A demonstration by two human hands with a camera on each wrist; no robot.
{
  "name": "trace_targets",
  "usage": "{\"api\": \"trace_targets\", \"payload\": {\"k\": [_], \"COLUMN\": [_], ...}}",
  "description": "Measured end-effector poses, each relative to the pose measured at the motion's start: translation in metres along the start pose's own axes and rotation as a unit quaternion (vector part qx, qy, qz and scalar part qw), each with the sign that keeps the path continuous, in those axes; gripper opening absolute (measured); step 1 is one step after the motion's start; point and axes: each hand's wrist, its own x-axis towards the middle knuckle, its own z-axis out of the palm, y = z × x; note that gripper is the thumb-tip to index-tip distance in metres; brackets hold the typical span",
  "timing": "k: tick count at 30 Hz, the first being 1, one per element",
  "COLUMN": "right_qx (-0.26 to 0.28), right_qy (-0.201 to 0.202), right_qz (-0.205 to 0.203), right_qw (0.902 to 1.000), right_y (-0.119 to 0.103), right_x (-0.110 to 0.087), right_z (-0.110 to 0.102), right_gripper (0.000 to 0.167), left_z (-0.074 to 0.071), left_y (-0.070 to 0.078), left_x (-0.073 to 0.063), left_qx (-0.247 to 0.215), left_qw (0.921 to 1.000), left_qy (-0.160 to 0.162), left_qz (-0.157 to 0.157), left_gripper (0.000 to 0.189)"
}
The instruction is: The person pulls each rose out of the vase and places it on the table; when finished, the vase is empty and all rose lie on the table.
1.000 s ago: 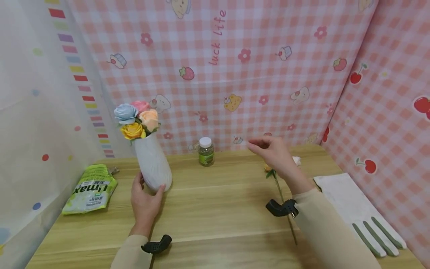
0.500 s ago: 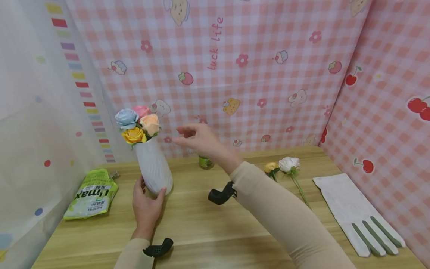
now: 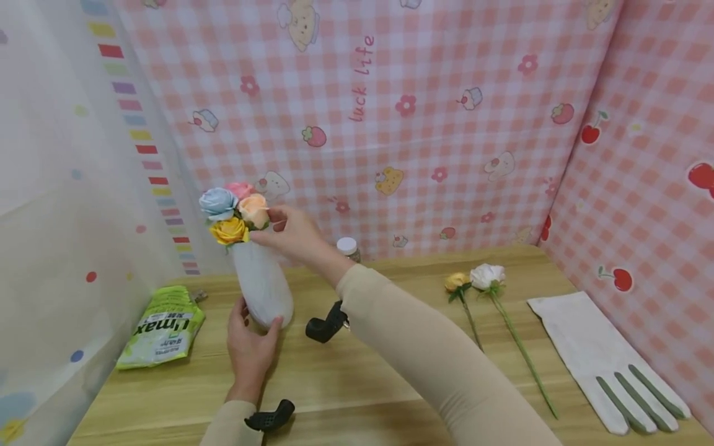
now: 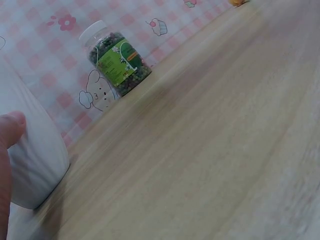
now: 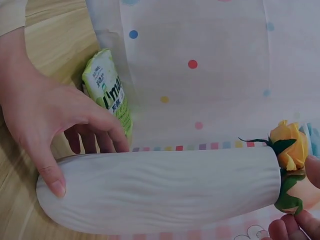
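My left hand (image 3: 251, 350) grips the lower part of a white ribbed vase (image 3: 261, 282), with the thumb on its near side. Blue, pink, yellow and peach artificial roses fill the mouth of the vase. My right hand (image 3: 295, 232) is at the vase mouth, thumb and fingers curled about the peach rose (image 3: 254, 209). The yellow rose (image 5: 288, 145) sits close beside that thumb in the right wrist view. Green leaves (image 5: 290, 192) stick out at the rim. In the left wrist view the vase base (image 4: 37, 175) meets the table.
A yellow rose (image 3: 457, 282) and a white rose (image 3: 488, 275) lie on the table at right, beside a white glove (image 3: 591, 337) with green-striped fingers. A green snack bag (image 3: 164, 328) stands at left. Behind my right arm is a white-lidded jar (image 4: 120, 60) of green beads.
My right hand has moved left from above the loose roses to the flowers in the vase, uncovering the loose stems. The left hand keeps holding the vase.
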Motion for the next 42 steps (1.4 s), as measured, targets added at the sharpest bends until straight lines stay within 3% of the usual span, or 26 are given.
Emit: {"api": "trace_targets", "payload": {"k": [6,10,16,24,29,38,42], "right_qx": [0.027,0.026,0.032,0.058,0.068,0.065,0.060], "right_qy": [0.023,0.020,0.007,-0.039,-0.043,-0.032,-0.031], "right_qz": [0.038,0.032,0.024,0.023,0.035,0.067,0.059], "right_qw": [0.9986,0.9989,0.9992,0.9973,0.9961,0.9951,0.9960], "right_y": [0.003,0.006,0.008,0.007,0.004,0.001,0.002], "right_x": [0.005,0.007,0.011,0.014,0.014,0.016,0.016], "right_z": [0.001,0.002,0.007,0.015,0.019,0.027,0.028], "right_gripper": [0.057,0.057,0.045,0.034,0.041,0.029,0.026], "left_z": [0.003,0.004,0.006,0.003,0.000,0.000,0.001], "left_y": [0.000,0.000,-0.001,-0.003,-0.004,-0.005,-0.005], "left_x": [-0.001,-0.001,-0.002,0.000,0.001,0.000,0.000], "left_qx": [0.000,0.005,0.014,0.019,0.022,0.019,0.018], "left_qw": [1.0000,0.9999,0.9996,0.9995,0.9996,0.9993,0.9993], "left_qy": [-0.001,0.006,0.010,0.012,0.010,0.015,0.014], "left_qz": [0.005,0.014,0.021,0.024,0.015,0.030,0.029], "left_gripper": [0.083,0.084,0.084,0.085,0.086,0.086,0.085]}}
